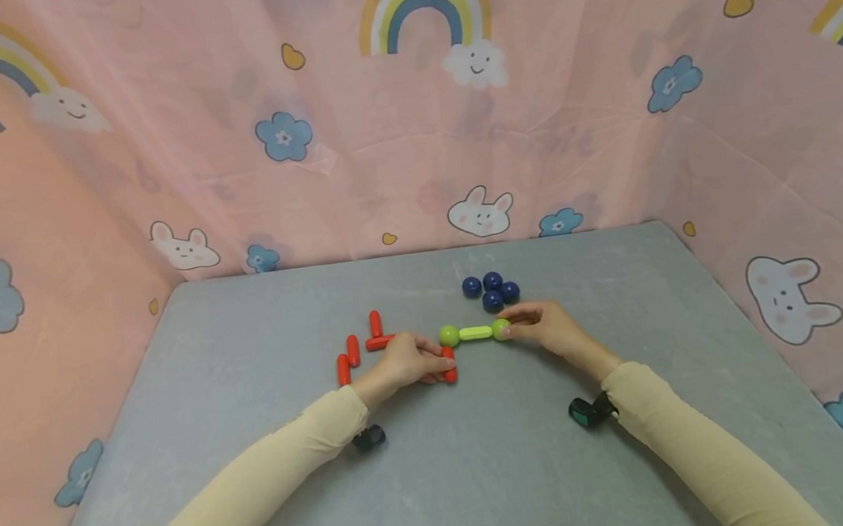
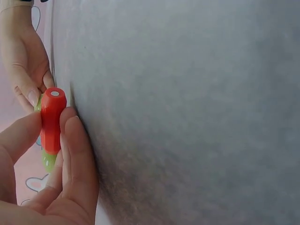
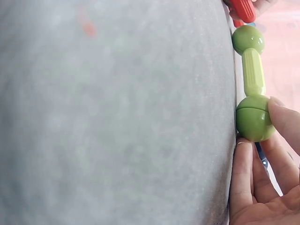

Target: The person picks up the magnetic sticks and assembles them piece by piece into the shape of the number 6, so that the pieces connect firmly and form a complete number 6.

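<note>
My left hand [image 1: 406, 360] pinches a red rod [image 1: 449, 367] between thumb and fingers. One end of the rod, with a pale round spot, shows in the left wrist view. Its far end is at the left green ball [image 1: 449, 337]; whether they touch I cannot tell. A light green ribbed rod [image 3: 253, 72] joins this ball to a second green ball [image 3: 254, 119], making a dumbbell shape. Thumb and fingers of my right hand [image 1: 552, 333] grip that second ball, which has a seam around it.
Several dark blue balls [image 1: 493, 301] sit clustered behind my right hand. Left of my left hand lie several more red rods, one of them [image 1: 353, 350] pointing away from me. Patterned pink cloth [image 1: 383, 166] hangs behind and beside the grey table [image 1: 485, 475].
</note>
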Demonstrator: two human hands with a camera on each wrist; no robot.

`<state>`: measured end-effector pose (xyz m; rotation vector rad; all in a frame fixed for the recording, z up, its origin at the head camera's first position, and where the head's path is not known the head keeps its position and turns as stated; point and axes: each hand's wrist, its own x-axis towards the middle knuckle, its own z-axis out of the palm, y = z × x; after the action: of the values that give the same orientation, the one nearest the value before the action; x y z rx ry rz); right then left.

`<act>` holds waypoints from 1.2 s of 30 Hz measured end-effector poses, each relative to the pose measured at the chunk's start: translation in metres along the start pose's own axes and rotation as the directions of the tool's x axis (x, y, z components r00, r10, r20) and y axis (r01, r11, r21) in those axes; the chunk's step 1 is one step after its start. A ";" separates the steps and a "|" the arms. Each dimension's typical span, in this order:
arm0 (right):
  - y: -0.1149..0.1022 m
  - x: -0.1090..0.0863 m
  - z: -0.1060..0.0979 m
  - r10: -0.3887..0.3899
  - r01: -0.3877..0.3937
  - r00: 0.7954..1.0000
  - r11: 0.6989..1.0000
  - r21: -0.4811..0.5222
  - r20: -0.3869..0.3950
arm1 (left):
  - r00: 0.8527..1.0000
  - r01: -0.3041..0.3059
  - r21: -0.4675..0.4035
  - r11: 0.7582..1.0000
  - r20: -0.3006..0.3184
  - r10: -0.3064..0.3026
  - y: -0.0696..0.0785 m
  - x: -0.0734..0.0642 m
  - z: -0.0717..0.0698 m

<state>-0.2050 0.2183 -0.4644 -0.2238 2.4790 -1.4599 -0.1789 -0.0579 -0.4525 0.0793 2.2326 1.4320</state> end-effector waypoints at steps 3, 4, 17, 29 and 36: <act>0.001 0.001 0.000 0.002 -0.002 1.000 1.000 -0.003 0.000 | 1.000 0.014 0.006 1.000 -0.002 -0.014 0.002 0.002 0.001; 0.001 0.001 0.000 0.004 -0.004 1.000 1.000 -0.002 -0.002 | 1.000 0.021 0.008 1.000 -0.002 -0.021 0.002 0.002 0.001; 0.003 0.002 0.000 0.007 -0.007 1.000 1.000 -0.002 -0.003 | 0.999 0.054 0.033 0.998 0.001 -0.054 0.012 0.002 0.003; 0.005 0.002 0.001 0.016 -0.016 1.000 1.000 -0.008 -0.008 | 0.998 0.061 0.001 0.998 0.035 -0.061 0.013 0.004 0.000; 0.002 0.000 0.001 0.011 -0.011 1.000 1.000 -0.011 -0.004 | 0.998 0.054 -0.001 0.999 0.038 -0.053 0.013 0.005 0.000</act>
<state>-0.2049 0.2185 -0.4663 -0.2098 2.4883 -1.4441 -0.1858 -0.0504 -0.4434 0.0451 2.1866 1.3930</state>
